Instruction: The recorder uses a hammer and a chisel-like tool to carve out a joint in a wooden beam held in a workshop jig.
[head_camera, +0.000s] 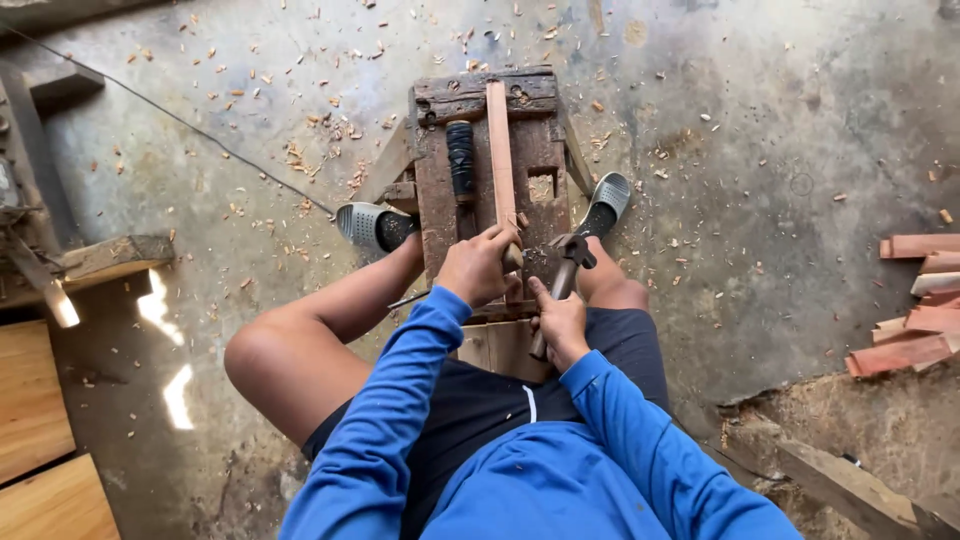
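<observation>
Seen from the head camera, the left hand (480, 265) has its grip clenched on the near end of a long reddish wooden strip (500, 150), which lies lengthwise along the worn wooden table (435, 190). The right hand (560, 325) grasps a hammer (565, 270) by its handle, head resting just beside the strip's near end. Wood chips (310, 150) litter the concrete floor (760, 200).

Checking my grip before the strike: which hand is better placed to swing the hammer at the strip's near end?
Probably the right hand: it grips the hammer handle, head beside the strip. The left hand is steadying the strip.
</observation>
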